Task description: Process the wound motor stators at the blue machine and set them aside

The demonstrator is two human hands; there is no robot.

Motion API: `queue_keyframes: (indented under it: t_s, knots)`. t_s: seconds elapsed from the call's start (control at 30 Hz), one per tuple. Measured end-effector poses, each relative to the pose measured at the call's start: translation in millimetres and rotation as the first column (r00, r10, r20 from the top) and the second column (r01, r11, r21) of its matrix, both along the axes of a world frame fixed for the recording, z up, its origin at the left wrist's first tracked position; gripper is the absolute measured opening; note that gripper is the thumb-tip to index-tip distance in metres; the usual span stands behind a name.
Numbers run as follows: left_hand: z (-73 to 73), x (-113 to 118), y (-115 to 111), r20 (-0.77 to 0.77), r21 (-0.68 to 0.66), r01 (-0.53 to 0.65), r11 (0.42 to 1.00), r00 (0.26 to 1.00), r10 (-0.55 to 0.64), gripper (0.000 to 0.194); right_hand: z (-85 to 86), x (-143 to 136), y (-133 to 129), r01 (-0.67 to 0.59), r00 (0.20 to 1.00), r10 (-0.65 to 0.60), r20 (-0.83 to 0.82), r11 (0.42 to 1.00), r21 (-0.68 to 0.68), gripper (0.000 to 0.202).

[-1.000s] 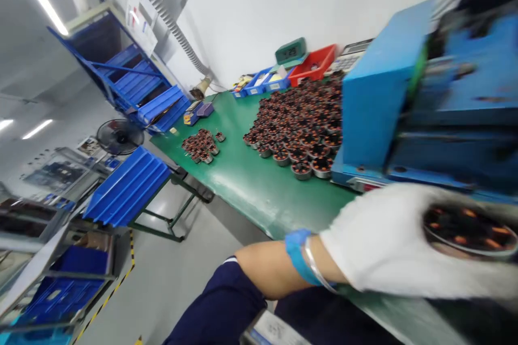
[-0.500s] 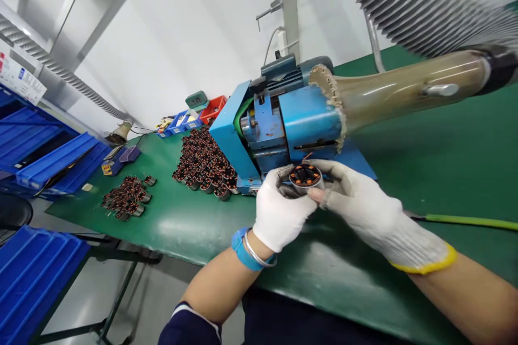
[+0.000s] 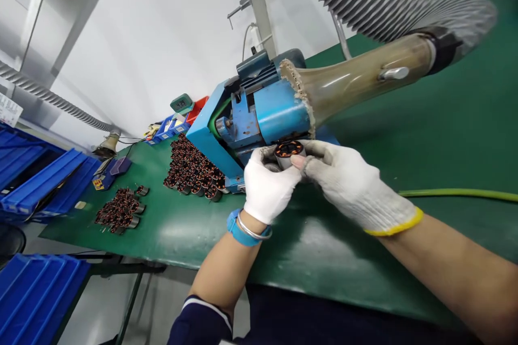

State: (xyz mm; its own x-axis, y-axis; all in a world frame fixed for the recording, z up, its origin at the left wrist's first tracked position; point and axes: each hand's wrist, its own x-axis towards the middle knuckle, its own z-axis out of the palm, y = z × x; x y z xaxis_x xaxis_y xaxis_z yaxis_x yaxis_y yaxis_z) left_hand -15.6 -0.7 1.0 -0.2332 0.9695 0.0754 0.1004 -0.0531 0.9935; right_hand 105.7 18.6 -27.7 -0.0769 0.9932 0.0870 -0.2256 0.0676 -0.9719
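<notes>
Gripping one stator (image 3: 288, 150) between them, the gloved left hand (image 3: 267, 188) and right hand (image 3: 348, 183) hold it just before the blue machine (image 3: 259, 116).

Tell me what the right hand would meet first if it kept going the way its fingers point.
The right hand points left, holding the stator together with the left hand. Straight on, it would likely press into the left hand's fingers; the blue machine sits just behind, though depth is unclear.
</notes>
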Motion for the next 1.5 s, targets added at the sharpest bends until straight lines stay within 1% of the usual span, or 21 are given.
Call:
queue_keyframes:
  t_s: [0.1,0.17,0.33,0.43,0.53,0.63,0.7,0.77,0.83,0.87,0.93,1.03,1.1,1.17,1.23,1.33,1.4,1.5]
  knots:
    - [4.0,0,1,-0.02,-0.009,-0.001,1.0,1.0,0.0,0.033,2.8,-3,-2,-0.014,0.998,0.012,-0.057,0.999,-0.039,0.04]
    - [5.0,0,2,-0.023,-0.007,0.004,1.0,1.0,-0.004,0.033,4.9,-5,-3,-0.008,0.998,0.006,-0.065,0.999,-0.032,0.039]
    - [1.0,0,5,-0.01,0.006,0.021,1.0,1.0,-0.021,0.036,5.0,-5,-4,0.004,0.998,-0.006,-0.056,1.0,-0.026,0.04]
    - [-6.7,-1,-1,0.022,0.043,0.035,0.998,0.999,-0.036,0.043,-1.4,-4,-6,0.018,0.999,-0.018,-0.034,1.0,-0.009,0.044]
    - [-17.4,-6,-14,0.019,0.137,0.035,0.99,0.999,-0.038,0.054,-10.7,-4,-13,-0.001,0.999,0.003,-0.035,0.998,0.058,0.053]
    - [-28.0,-10,-22,-0.072,0.213,0.009,0.977,0.997,0.006,0.059,-20.4,-5,-22,-0.033,0.999,0.037,-0.02,0.984,0.174,0.053]
    - [-34.7,-12,-22,-0.127,0.22,-0.02,0.975,0.991,0.049,0.057,-27.6,-9,-27,-0.024,0.999,0.014,0.046,0.976,0.216,0.058]
    - [-40.9,-13,-19,-0.145,0.207,-0.077,0.975,0.983,0.108,0.056,-34.8,-15,-32,0.005,0.997,-0.019,0.074,0.984,0.18,0.069]
    - [-44.9,-13,-15,-0.125,0.192,-0.121,0.974,0.981,0.146,0.055,-40.1,-22,-35,0.03,0.999,-0.032,0.019,0.997,0.076,0.077]
    - [-45.5,-13,-15,-0.108,0.183,-0.113,0.976,0.985,0.134,0.053,-41.2,-24,-36,0.034,0.999,-0.034,-0.026,0.999,0.026,0.076]
    - [-43.8,-14,-16,-0.065,0.163,-0.035,0.986,0.997,0.046,0.053,-40.0,-27,-33,0.036,0.994,-0.039,-0.099,0.999,-0.034,0.067]
    - [-37.1,-16,-19,0.039,0.131,0.135,0.982,0.989,-0.141,0.062,-33.2,-22,-25,0.081,0.986,-0.084,-0.142,0.996,-0.032,0.05]
    - [-34.0,-15,-18,0.128,0.102,0.18,0.978,0.973,-0.192,0.06,-29.6,-17,-20,0.12,0.983,-0.124,-0.133,0.992,-0.038,0.043]
    - [-33.6,-14,-16,0.176,0.067,0.142,0.988,0.973,-0.151,0.054,-28.3,-14,-18,0.144,0.982,-0.148,-0.115,0.989,-0.041,0.04]
    - [-35.2,-13,-13,0.156,0.053,0.08,0.995,0.984,-0.088,0.057,-28.7,-14,-18,0.163,0.983,-0.163,-0.087,0.987,-0.009,0.04]
    - [-36.2,-10,-11,0.126,0.048,0.059,0.997,0.99,-0.065,0.061,-29.2,-14,-18,0.177,0.984,-0.178,0.01,0.982,0.061,0.044]
    - [-34.0,-7,-10,0.134,0.05,0.054,0.997,0.989,-0.061,0.057,-27.9,-12,-16,0.153,0.986,-0.157,0.061,0.986,0.069,0.043]
    - [-25.9,-2,-9,0.115,0.066,0.03,0.997,0.993,-0.038,0.046,-22.7,-7,-9,0.085,0.995,-0.087,0.037,0.995,0.057,0.039]
